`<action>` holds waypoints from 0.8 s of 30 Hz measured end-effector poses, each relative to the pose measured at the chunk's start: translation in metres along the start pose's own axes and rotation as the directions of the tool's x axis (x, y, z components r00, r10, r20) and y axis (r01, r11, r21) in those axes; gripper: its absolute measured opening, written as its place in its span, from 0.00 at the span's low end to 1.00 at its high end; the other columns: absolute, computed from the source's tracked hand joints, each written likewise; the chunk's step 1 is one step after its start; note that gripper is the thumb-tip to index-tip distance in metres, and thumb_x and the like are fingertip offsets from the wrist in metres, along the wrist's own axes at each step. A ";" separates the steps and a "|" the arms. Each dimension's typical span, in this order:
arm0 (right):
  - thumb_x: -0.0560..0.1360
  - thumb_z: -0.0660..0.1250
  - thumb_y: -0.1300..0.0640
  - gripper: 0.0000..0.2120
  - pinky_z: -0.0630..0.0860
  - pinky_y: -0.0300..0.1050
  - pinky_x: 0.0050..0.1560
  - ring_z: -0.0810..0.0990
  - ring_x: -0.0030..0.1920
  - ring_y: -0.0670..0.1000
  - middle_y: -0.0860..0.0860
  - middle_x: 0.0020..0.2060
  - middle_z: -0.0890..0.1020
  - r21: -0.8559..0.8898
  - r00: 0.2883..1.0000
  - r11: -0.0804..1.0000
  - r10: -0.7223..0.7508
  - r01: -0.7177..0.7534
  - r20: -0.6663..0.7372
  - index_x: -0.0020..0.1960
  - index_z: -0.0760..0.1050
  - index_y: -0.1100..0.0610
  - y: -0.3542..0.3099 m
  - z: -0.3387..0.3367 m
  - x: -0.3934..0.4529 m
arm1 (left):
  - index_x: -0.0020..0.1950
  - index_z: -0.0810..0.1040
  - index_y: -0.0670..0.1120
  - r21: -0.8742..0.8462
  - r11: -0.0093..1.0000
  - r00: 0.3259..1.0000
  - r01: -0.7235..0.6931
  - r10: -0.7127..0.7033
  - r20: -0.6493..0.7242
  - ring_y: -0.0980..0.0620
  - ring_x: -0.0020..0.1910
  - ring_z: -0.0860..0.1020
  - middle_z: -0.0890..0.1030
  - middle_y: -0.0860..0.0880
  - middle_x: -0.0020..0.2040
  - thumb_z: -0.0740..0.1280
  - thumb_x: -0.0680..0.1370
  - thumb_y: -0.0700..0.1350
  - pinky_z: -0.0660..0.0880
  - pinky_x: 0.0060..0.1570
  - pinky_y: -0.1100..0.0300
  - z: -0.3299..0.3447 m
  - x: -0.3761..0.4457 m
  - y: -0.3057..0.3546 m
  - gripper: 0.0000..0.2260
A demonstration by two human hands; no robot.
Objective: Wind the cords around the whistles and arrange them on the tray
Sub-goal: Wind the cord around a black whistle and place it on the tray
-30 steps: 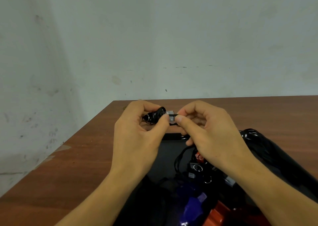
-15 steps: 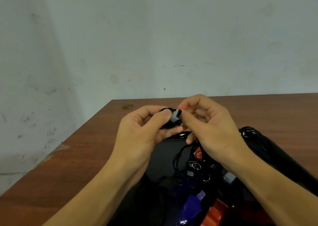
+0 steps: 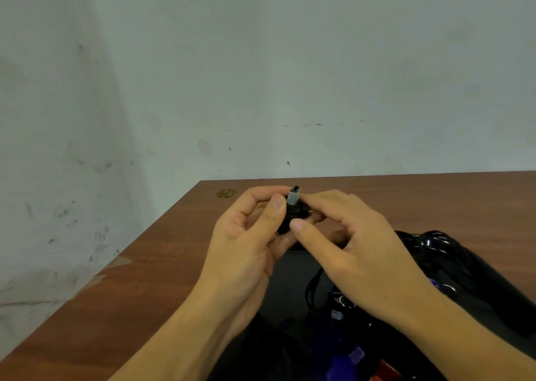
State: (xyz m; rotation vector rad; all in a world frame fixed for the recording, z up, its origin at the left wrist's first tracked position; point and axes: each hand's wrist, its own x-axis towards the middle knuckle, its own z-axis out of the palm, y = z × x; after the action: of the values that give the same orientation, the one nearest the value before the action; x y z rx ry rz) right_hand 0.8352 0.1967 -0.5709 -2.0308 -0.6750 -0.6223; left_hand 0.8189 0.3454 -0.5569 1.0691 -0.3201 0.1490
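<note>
- The left hand [image 3: 246, 235] is raised above the wooden table [image 3: 150, 279], wrist low and fingers curled up and inward; its thumb tip presses the side of a black whistle [image 3: 291, 216] and its fingers wrap behind it.
- The right hand [image 3: 356, 244] meets it from the other side, thumb lying across the lower front of the whistle, the other fingers curled behind and over it. Both hands thus grip the same whistle between them.
- The whistle stands roughly upright in the grip, its grey mouthpiece [image 3: 294, 196] poking out above the two thumbs.
- Most of the whistle's body is covered by fingers; whether cord is wound on it cannot be told.
- Below and nearer than the grip lies a black tray [image 3: 287, 279], largely hidden by the forearms.
- Under the right wrist a dark cord [image 3: 311, 290] loops on the tray beside small metal rings and a grey piece, too dim to identify.
- Purple [image 3: 345, 360] and red [image 3: 385, 370] pieces sit at the bottom edge, cut off.
- A glossy black shape [image 3: 435, 244] rises beyond the right hand; what it is stays unclear.
</note>
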 end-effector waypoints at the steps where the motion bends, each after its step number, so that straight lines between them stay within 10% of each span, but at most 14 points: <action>1: 0.78 0.65 0.43 0.16 0.72 0.31 0.47 0.75 0.54 0.42 0.37 0.48 0.80 -0.061 1.000 0.998 -0.020 0.020 -0.007 0.65 0.77 0.42 0.001 0.000 0.000 | 0.53 0.80 0.38 -0.009 1.000 1.000 0.008 -0.008 -0.004 0.44 0.49 0.85 0.84 0.40 0.49 0.66 0.75 0.41 0.80 0.42 0.62 0.000 0.000 0.000 0.10; 24: 0.79 0.54 0.42 0.18 0.71 0.41 0.45 0.72 0.43 0.44 0.40 0.39 0.77 -0.355 0.991 0.930 -0.124 0.097 -0.054 0.52 0.80 0.48 -0.001 0.004 0.000 | 0.52 0.72 0.43 -0.008 1.000 0.998 0.001 0.000 0.068 0.36 0.48 0.84 0.79 0.36 0.54 0.65 0.78 0.39 0.82 0.39 0.58 -0.003 0.000 -0.003 0.04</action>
State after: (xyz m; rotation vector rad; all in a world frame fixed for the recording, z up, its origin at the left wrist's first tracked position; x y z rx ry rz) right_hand 0.8354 0.2007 -0.5722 -2.2945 -0.6735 -0.9380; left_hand 0.8199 0.3467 -0.5606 1.0678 -0.3814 0.1112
